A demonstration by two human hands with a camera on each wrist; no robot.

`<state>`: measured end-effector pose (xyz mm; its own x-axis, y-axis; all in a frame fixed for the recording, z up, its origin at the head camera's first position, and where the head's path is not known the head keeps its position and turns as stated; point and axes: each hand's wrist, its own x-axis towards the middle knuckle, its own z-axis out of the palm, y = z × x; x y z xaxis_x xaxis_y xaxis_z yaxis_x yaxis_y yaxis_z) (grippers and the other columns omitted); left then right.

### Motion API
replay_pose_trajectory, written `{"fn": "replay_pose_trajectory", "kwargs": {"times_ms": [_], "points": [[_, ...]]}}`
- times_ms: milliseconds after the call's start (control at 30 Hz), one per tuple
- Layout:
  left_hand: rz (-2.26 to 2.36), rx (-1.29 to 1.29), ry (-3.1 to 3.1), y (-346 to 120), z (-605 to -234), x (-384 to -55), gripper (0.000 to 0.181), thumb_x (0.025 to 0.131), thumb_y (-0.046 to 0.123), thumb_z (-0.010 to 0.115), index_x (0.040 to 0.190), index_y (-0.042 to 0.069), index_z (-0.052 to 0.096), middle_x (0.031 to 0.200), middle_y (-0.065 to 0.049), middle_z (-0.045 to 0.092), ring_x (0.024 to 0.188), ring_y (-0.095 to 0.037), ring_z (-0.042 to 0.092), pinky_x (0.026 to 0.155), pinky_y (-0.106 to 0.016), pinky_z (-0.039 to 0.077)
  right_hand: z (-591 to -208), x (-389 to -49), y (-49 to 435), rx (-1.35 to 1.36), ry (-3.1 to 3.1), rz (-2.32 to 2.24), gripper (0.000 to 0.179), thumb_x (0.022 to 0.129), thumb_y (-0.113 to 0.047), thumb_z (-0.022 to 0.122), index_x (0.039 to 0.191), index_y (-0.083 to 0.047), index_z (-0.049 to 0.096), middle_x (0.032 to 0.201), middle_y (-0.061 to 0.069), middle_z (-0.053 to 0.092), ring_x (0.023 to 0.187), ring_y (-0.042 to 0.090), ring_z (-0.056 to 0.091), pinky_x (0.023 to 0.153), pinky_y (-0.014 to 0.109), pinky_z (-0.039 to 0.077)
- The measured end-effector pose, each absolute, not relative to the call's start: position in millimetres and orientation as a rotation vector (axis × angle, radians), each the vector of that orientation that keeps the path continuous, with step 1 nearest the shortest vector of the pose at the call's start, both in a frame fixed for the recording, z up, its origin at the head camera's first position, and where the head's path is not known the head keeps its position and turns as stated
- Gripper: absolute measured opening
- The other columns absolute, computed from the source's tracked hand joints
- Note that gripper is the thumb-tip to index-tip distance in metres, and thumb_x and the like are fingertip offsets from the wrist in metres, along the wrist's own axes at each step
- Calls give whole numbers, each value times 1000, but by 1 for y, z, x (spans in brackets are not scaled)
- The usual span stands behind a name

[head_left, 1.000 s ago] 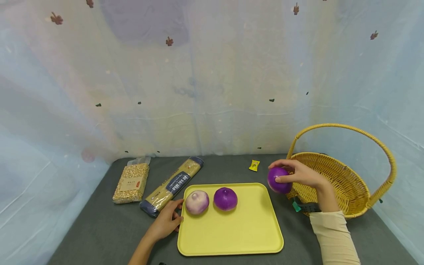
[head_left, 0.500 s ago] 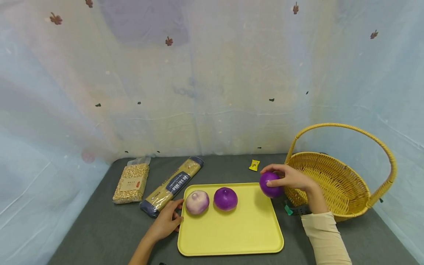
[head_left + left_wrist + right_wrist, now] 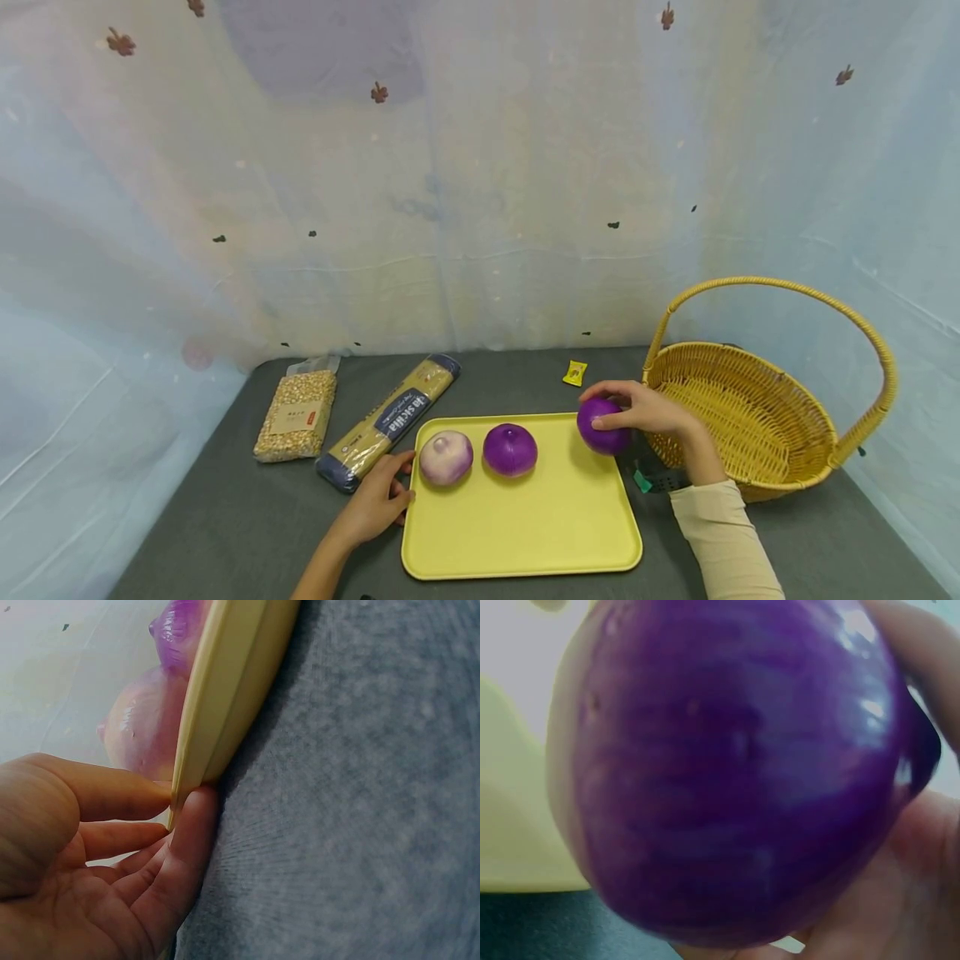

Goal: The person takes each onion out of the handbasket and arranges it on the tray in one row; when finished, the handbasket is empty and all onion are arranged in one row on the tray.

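Observation:
My right hand (image 3: 645, 410) grips a round, glossy purple onion (image 3: 600, 440) from above, over the far right corner of a yellow tray (image 3: 525, 533). Close up in the right wrist view, the held onion (image 3: 735, 772) shows a paler underside and a dark pointed top near my fingers. At the tray's left edge, my left hand (image 3: 375, 504) pinches the rim; the left wrist view has the thumb and fingers around the tray's edge (image 3: 225, 697). On the tray sit a whitish-purple onion (image 3: 446, 458) and a dark purple onion (image 3: 510, 450), side by side near the back.
A wicker basket (image 3: 787, 417) with a tall handle stands right of the tray. Behind the tray lies a small yellow packet (image 3: 575, 373). To the left are a long pasta packet (image 3: 397, 417) and a clear bag of yellowish kernels (image 3: 298, 412). A pale curtain (image 3: 480, 183) hangs behind.
My right hand has moved left with the onion, from beside the basket to over the tray's far right corner. The left hand has stayed at the tray's rim.

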<state>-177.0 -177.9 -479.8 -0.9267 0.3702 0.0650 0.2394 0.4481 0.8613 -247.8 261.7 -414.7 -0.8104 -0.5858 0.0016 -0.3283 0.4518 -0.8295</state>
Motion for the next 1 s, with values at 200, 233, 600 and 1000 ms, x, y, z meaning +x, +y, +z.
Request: {"fn": "replay_pose_trajectory", "kwargs": {"times_ms": [200, 233, 600, 1000], "points": [[1490, 523, 2557, -178, -480, -178, 55, 82, -11, 57, 134, -9, 39, 109, -21, 44, 63, -12, 52, 42, -27, 53, -418, -248, 253, -836, 2401, -1254, 40, 86, -20, 67, 123, -6, 57, 113, 8, 59, 99, 22, 57, 79, 30, 53], [1492, 520, 2556, -178, -480, -178, 55, 82, -11, 57, 134, -9, 39, 109, -21, 44, 63, -12, 52, 42, -27, 53, -419, -248, 251, -840, 2396, -1251, 40, 86, -21, 67, 123, -6, 56, 114, 8, 59, 99, 22, 58, 79, 29, 53], [1495, 515, 2561, -177, -480, -177, 54, 82, -12, 57, 133, -9, 39, 108, -21, 44, 62, -12, 52, 42, -27, 52, -431, -248, 236, -841, 2374, -1207, 43, 86, -22, 68, 122, -2, 56, 114, 6, 60, 99, 22, 57, 81, 27, 52], [1488, 513, 2559, -177, -478, -177, 55, 82, -11, 56, 134, -9, 39, 108, -21, 44, 62, -15, 52, 42, -27, 52, -442, -247, 230, -837, 2364, -1190, 43, 86, -24, 67, 122, -4, 57, 118, 4, 59, 105, 23, 55, 84, 29, 49]]}}
